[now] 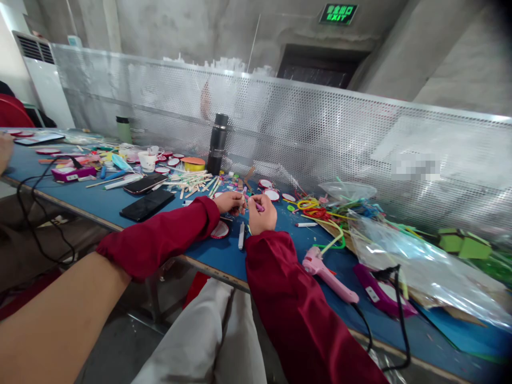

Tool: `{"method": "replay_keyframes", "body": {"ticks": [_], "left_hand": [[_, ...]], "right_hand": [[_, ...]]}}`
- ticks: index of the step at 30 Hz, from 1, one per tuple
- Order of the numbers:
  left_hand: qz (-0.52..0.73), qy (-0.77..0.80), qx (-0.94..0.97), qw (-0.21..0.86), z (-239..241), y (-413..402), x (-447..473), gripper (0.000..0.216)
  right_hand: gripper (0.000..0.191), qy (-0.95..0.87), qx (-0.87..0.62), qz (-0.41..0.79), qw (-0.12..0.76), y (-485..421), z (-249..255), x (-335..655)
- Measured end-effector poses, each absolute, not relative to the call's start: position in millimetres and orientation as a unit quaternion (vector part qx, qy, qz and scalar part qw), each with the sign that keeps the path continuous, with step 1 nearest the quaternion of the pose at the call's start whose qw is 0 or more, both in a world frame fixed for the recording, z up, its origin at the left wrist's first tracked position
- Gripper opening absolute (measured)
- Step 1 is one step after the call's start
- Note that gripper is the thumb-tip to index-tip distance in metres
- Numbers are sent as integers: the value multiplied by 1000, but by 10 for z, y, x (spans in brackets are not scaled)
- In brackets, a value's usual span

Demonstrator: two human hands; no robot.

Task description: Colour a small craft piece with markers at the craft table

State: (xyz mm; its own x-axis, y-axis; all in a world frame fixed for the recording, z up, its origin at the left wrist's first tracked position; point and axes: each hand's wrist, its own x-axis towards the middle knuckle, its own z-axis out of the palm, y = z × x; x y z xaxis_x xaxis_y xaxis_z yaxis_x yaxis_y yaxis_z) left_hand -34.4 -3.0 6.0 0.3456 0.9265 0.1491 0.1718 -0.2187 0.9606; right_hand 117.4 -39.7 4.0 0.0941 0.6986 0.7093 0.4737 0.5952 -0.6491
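Blue tabletop under right hand, curled round purple rod, and left hand, pinched, contents unclear; "EXIT" sign high beyond.

There are two phones and two bottles.

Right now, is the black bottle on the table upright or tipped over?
Upright. The black bottle stands on the blue table with its cap at the top, in front of the perforated metal panel.
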Motion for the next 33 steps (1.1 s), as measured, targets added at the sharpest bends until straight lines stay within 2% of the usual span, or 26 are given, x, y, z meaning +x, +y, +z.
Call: {"method": "replay_keyframes", "body": {"ticks": [21,33], "left_hand": [[385,413,679,469,64,-25,-353,23],[386,406,682,471,69,-24,-357,30]], "right_hand": [[23,-667,-448,89,588,-414,54,1184],[24,-667,-441,98,593,-395,46,1179]]}}
